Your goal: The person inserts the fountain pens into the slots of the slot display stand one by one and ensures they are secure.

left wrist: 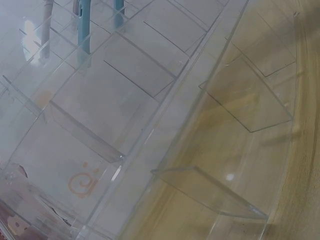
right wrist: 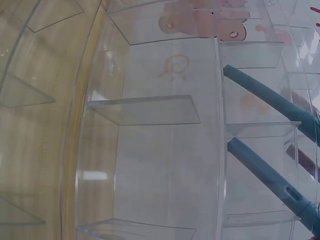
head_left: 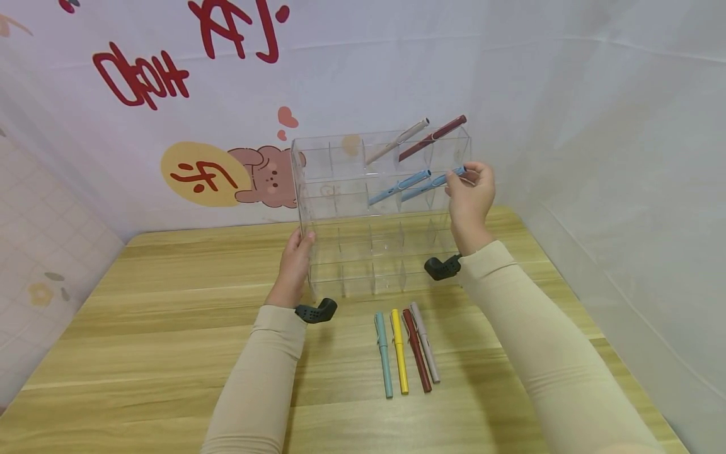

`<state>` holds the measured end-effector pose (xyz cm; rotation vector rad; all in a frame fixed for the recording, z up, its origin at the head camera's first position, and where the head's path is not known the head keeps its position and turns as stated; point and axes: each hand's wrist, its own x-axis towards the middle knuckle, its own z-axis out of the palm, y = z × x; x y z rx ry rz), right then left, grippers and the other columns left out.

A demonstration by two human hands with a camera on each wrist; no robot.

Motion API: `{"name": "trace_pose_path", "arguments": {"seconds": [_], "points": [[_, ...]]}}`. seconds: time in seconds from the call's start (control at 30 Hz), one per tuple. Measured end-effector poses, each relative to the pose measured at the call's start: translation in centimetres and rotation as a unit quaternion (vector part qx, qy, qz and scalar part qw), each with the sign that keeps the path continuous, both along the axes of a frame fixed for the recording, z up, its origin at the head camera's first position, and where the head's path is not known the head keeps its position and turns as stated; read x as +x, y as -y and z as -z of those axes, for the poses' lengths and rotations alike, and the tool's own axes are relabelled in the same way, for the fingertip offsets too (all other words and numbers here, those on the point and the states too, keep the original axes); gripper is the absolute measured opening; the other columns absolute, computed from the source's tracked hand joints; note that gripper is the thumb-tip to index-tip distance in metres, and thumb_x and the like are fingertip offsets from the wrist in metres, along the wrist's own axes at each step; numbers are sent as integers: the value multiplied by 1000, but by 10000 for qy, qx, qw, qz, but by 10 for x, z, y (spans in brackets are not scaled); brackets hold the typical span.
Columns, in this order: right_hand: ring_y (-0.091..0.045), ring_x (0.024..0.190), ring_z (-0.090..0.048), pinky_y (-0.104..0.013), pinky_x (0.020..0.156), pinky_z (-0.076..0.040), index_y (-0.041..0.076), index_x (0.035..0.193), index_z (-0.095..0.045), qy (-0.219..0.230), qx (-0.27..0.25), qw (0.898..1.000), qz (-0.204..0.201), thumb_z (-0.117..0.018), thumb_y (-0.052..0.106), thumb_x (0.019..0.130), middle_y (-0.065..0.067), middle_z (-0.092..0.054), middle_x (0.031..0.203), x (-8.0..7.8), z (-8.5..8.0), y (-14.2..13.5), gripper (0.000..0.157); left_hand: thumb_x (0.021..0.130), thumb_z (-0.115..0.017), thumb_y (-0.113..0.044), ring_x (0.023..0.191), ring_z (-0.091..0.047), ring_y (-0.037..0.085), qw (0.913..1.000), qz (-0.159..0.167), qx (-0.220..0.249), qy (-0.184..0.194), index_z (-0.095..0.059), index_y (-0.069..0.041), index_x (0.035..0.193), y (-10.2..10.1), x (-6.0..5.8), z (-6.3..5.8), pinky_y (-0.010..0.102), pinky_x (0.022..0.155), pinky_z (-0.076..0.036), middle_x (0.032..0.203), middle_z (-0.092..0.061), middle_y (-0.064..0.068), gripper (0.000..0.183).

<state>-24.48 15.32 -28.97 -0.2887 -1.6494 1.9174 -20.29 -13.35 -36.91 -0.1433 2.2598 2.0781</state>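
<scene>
A clear acrylic pen rack (head_left: 354, 217) with several rows of compartments stands upright on the table. At its lower left side my left hand (head_left: 292, 265) holds the edge. My right hand (head_left: 473, 198) pinches the upper end of a blue pen (head_left: 433, 184), whose lower end is inside a second-row compartment; the same blue pen (right wrist: 272, 175) slants across the right wrist view. One compartment to the left leans another blue pen (head_left: 399, 187). In the top row lean a pale grey pen (head_left: 397, 142) and a dark red pen (head_left: 432, 139).
Before the rack lie a teal pen (head_left: 383, 353), a yellow pen (head_left: 399, 350), a dark red pen (head_left: 416, 350) and a pale lilac pen (head_left: 425, 343). A printed white curtain (head_left: 544, 113) hangs behind and to the right. Black wrist cameras (head_left: 317, 311) jut from both sleeves.
</scene>
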Motion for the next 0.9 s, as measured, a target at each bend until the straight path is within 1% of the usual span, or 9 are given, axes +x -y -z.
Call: {"name": "trace_pose_path", "arguments": {"seconds": [0.1, 0.23, 0.37, 0.43, 0.53, 0.67, 0.73, 0.83, 0.9], "points": [[-14, 89, -58, -26, 79, -53, 2, 116, -52, 8, 10, 10000, -10, -66, 3, 89, -3, -52, 103, 0, 1, 0, 30, 103, -37, -44, 145, -16, 25, 10000, 3, -2, -23, -25, -23, 153, 0, 0, 1, 53, 115, -16, 158, -22, 3, 56], [-14, 93, -58, -25, 79, -53, 0, 125, -50, 53, 7, 9999, -106, -66, 2, 89, -3, -52, 104, 3, 1, -1, 40, 103, -38, -44, 145, -16, 26, 10000, -18, -7, -1, -26, -24, 153, 0, 0, 2, 54, 115, -15, 158, -23, 3, 55], [-15, 101, -57, -25, 83, -51, 4, 131, -47, 94, -57, 9997, -199, -68, 2, 88, -3, -51, 110, 9, 1, -5, 48, 104, -37, -42, 145, -15, 26, 10000, -19, -48, 20, -28, -24, 152, 0, -1, 3, 57, 114, -14, 158, -23, 4, 52], [-15, 103, -57, -26, 85, -51, 8, 132, -47, 129, -103, 9997, -171, -69, 3, 87, -3, -50, 115, 13, 1, -8, 50, 104, -37, -41, 145, -15, 26, 10000, -1, -30, 45, -29, -24, 152, 1, -1, 2, 57, 114, -13, 158, -23, 3, 51], [-14, 103, -56, -28, 88, -51, 11, 130, -47, 183, -227, 9995, -107, -69, 3, 86, -4, -48, 121, 21, 3, -14, 49, 105, -36, -35, 146, -14, 27, 9999, 31, 42, 92, -28, -21, 152, -1, 5, -10, 56, 115, -13, 158, -21, 6, 50], [-14, 99, -55, -32, 91, -50, 11, 126, -48, 182, -396, 9990, -65, -69, 3, 86, -3, -47, 119, 31, 7, -19, 46, 106, -35, -31, 145, -14, 28, 9998, 81, 114, 120, -26, -16, 153, -4, 14, -26, 53, 115, -15, 159, -20, 9, 50], [-14, 98, -55, -35, 93, -49, 10, 125, -47, 193, -403, 9989, -125, -68, 4, 87, -2, -47, 117, 37, 11, -21, 44, 106, -35, -31, 145, -14, 28, 9998, 96, 109, 121, -24, -16, 153, -5, 15, -29, 51, 116, -15, 159, -19, 8, 51], [-13, 97, -54, -34, 91, -48, 9, 124, -46, 266, -292, 9988, -302, -66, 5, 89, -2, -46, 114, 46, 18, -23, 41, 106, -35, -32, 145, -15, 28, 9998, 99, 69, 134, -24, -16, 153, -5, 16, -29, 51, 116, -16, 158, -20, 8, 52], [-14, 99, -54, -31, 90, -49, 7, 125, -46, 354, -172, 9983, -437, -65, 6, 90, -2, -46, 113, 52, 24, -23, 40, 106, -35, -32, 145, -15, 27, 9998, 103, 38, 152, -22, -16, 154, -6, 16, -30, 50, 116, -17, 159, -20, 8, 52]]}}
